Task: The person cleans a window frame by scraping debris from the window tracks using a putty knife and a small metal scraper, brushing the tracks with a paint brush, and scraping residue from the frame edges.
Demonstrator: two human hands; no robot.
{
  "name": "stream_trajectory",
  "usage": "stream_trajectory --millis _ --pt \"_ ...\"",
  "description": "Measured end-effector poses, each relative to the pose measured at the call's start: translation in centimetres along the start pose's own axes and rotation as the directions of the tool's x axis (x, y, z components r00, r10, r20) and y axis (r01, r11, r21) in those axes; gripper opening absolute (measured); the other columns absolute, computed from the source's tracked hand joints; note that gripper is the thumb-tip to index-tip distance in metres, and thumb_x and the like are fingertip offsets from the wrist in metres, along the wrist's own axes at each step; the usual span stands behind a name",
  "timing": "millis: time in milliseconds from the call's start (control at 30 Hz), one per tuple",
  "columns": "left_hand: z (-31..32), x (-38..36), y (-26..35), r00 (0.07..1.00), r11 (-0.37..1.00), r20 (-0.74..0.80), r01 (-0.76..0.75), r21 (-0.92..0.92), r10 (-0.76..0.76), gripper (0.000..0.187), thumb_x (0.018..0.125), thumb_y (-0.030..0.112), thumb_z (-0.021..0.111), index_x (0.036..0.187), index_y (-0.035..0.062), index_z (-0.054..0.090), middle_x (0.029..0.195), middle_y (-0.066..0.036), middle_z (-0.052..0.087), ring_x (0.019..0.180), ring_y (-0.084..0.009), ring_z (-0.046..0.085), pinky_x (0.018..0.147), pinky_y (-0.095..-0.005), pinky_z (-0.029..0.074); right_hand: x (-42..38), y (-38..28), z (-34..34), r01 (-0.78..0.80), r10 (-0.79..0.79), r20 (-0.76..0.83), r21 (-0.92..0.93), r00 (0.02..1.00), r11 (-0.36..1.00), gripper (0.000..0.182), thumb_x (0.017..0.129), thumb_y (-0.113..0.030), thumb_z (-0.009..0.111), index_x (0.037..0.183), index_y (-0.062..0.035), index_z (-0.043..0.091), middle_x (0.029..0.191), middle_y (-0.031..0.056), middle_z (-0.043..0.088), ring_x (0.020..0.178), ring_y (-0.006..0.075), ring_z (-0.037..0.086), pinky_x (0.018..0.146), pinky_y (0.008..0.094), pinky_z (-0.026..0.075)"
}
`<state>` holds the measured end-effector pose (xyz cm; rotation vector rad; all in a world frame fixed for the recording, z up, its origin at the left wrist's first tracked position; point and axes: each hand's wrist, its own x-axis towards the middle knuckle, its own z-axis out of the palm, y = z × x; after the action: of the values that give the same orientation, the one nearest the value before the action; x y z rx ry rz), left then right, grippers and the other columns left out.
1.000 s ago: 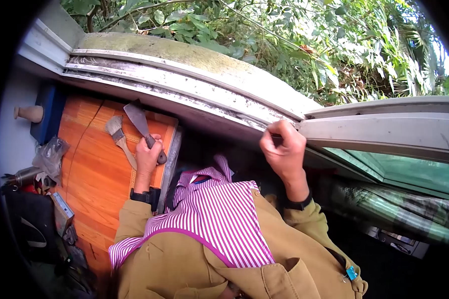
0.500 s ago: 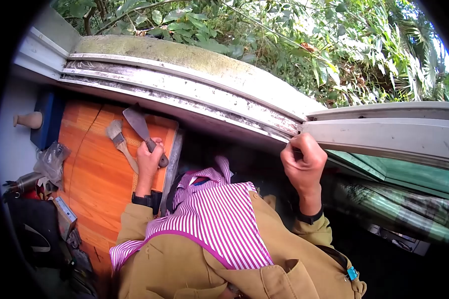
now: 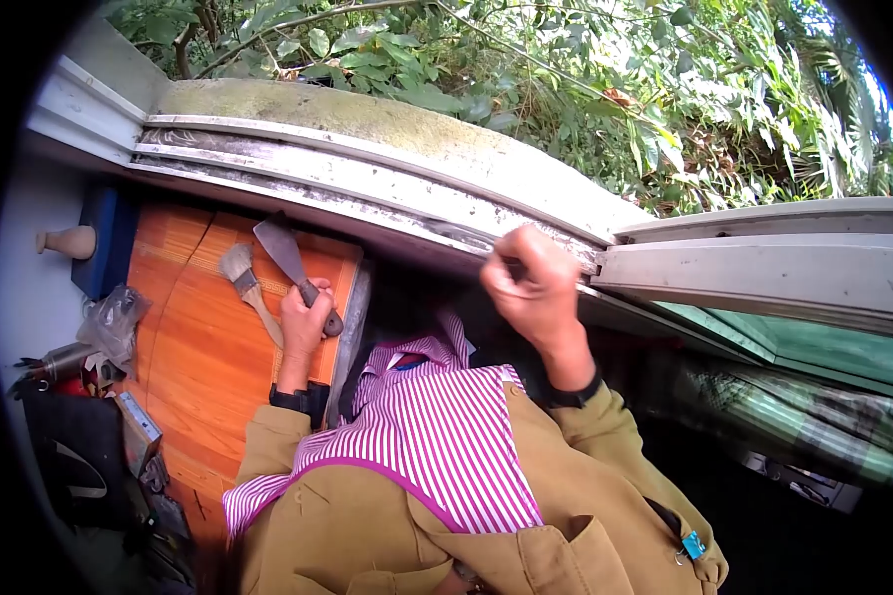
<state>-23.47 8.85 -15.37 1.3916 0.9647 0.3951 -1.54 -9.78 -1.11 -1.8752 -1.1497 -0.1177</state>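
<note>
- Scraper (image 3: 286, 256) near the far right corner of the wood-grained surface (image 3: 184, 397), long axis slanting: flared metal blade toward the far edge, dark handle toward the right edge.
- Left hand (image 3: 306, 319) wrapped round the handle.
- Pale-bristled brush (image 3: 249, 290) alongside.
- Right hand (image 3: 538, 288), blurred, curled by the grimy window track (image 3: 347, 180); contents hidden.

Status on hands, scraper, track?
Left hand grips scraper. Right hand curled by grimy window track, contents unclear. Paintbrush beside scraper, clear of track.
</note>
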Motion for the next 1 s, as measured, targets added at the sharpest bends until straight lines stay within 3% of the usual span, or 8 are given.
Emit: stream_trajectory --millis 133,333,400,533,600,733,867,1000 --pt "-0.1 0.3 -0.7 0.999 0.999 -0.005 -0.037 -0.029 0.037 0.02 0.079 0.008 0.057 0.093 -0.006 0.058 0.074 -0.007 0.062 0.064 -0.0117 0.06 0.059 -0.0237 0.049 2.2 -1.9 1.0 0.122 -0.123 0.05 0.017 0.991 0.992 0.016 0.067 0.002 0.061 0.068 -0.0027 0.045 0.062 0.0127 0.046 0.055 0.031 0.051 0.051 0.0397 0.042" --pt "-0.1 0.3 -0.7 1.0 0.999 -0.004 -0.022 -0.032 0.022 0.02 0.078 0.008 0.058 0.092 -0.0058 0.059 0.073 -0.006 0.062 0.064 -0.0117 0.061 0.059 -0.025 0.049 -0.6 -1.7 -4.4 -0.034 0.043 0.052 -0.18 0.998 0.983 0.017 0.062 0.008 0.061 0.065 -0.0031 0.048 0.056 0.0091 0.046 0.048 0.0221 0.05 0.044 0.0309 0.04" --pt "-0.1 0.3 -1.0 1.0 1.0 -0.005 -0.023 -0.014 0.023 0.02 0.078 0.009 0.058 0.091 -0.0056 0.059 0.073 -0.006 0.062 0.064 -0.0116 0.06 0.059 -0.0252 0.049 -0.6 -1.5 -3.2 -0.108 0.115 0.036 -0.171 0.993 0.979 0.015 0.064 0.005 0.061 0.065 -0.0025 0.048 0.057 0.0102 0.048 0.049 0.0242 0.052 0.046 0.0325 0.042" --pt "0.2 0.1 -1.0 0.999 0.999 -0.027 -0.039 -0.018 0.039 0.02 0.077 0.009 0.059 0.091 -0.0053 0.059 0.071 -0.006 0.062 0.063 -0.0117 0.06 0.059 -0.025 0.049 2.2 -1.2 3.9 -0.038 0.031 0.051 0.16 0.998 0.986 0.013 0.069 0.0 0.062 0.068 -0.0021 0.049 0.061 0.0125 0.053 0.053 0.0276 0.055 0.051 0.0355 0.045" --pt "0.1 0.6 -0.8 0.998 0.999 -0.049 -0.041 -0.023 0.04 0.02 0.077 0.01 0.059 0.091 -0.0053 0.059 0.071 -0.006 0.062 0.062 -0.0117 0.06 0.059 -0.0249 0.049 3.5 -2.3 2.8 0.063 -0.068 0.058 0.087 0.996 0.994 0.013 0.069 0.001 0.062 0.07 -0.0023 0.05 0.061 0.0125 0.053 0.054 0.0267 0.056 0.051 0.0341 0.045" --pt "0.2 0.1 -0.8 0.999 0.998 -0.011 -0.046 -0.036 0.045 0.018 0.08 0.008 0.056 0.093 -0.0045 0.057 0.075 -0.006 0.059 0.065 -0.0123 0.06 0.059 -0.024 0.048 1.2 -2.7 -3.6 -0.094 0.104 0.061 -0.151 0.993 0.984 0.015 0.067 0.004 0.063 0.069 -0.0026 0.05 0.061 0.0115 0.053 0.054 0.0252 0.057 0.05 0.0326 0.045" --pt "-0.1 0.4 -1.1 0.999 0.999 -0.007 -0.051 0.01 0.051 0.018 0.08 0.008 0.056 0.094 -0.0043 0.057 0.074 -0.006 0.059 0.065 -0.0122 0.06 0.058 -0.024 0.048 -1.3 -1.7 -3.9 -0.1 0.099 -0.017 -0.238 0.995 0.966 0.017 0.066 0.006 0.063 0.067 -0.0034 0.049 0.058 0.0106 0.049 0.05 0.0255 0.053 0.047 0.0325 0.043" --pt "0.2 0.0 -0.3 0.999 0.998 -0.023 -0.024 -0.052 0.023 0.018 0.077 0.007 0.058 0.091 -0.0051 0.059 0.074 -0.006 0.062 0.064 -0.0116 0.06 0.059 -0.0251 0.049 0.6 -1.2 1.6 0.053 -0.052 0.03 -0.03 0.998 0.998 0.017 0.067 0.004 0.064 0.07 -0.0029 0.048 0.063 0.0124 0.051 0.055 0.0299 0.054 0.05 0.0369 0.043"
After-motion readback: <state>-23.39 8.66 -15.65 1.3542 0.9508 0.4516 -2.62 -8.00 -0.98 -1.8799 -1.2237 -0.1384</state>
